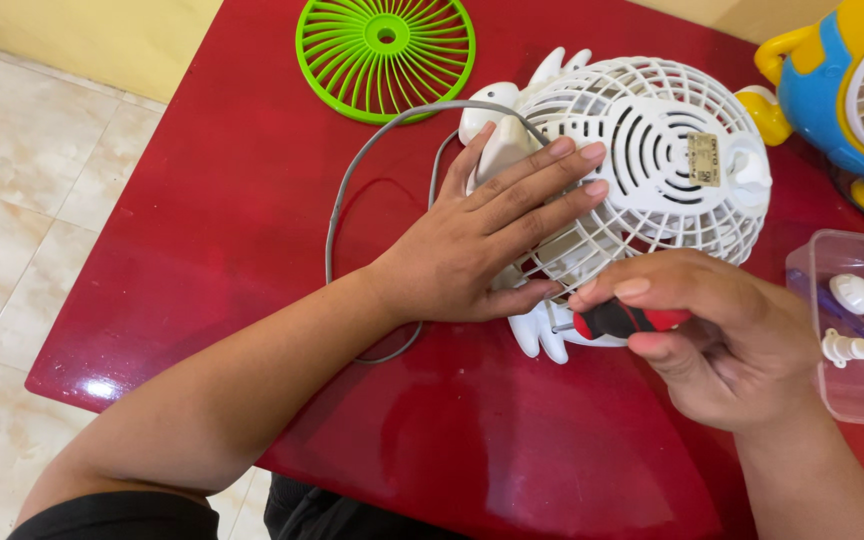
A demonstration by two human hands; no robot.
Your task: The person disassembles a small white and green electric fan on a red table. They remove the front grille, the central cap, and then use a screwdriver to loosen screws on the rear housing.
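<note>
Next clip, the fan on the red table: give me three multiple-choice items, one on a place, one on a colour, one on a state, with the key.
1. Where does the green grille lie?
A. On the table, apart from the white fan
B. Mounted on the white fan
C. In the clear box

2. What colours is the handle of the screwdriver?
A. Blue and white
B. Red and black
C. All green

3. What is the left hand doing?
A. Holding the cord
B. Lying flat on the white fan
C. Raised off everything

Key: 1 A, it lies alone at the far edge. 2 B, both colours show in the right hand. 3 B, the fingers spread over the cage.
</note>
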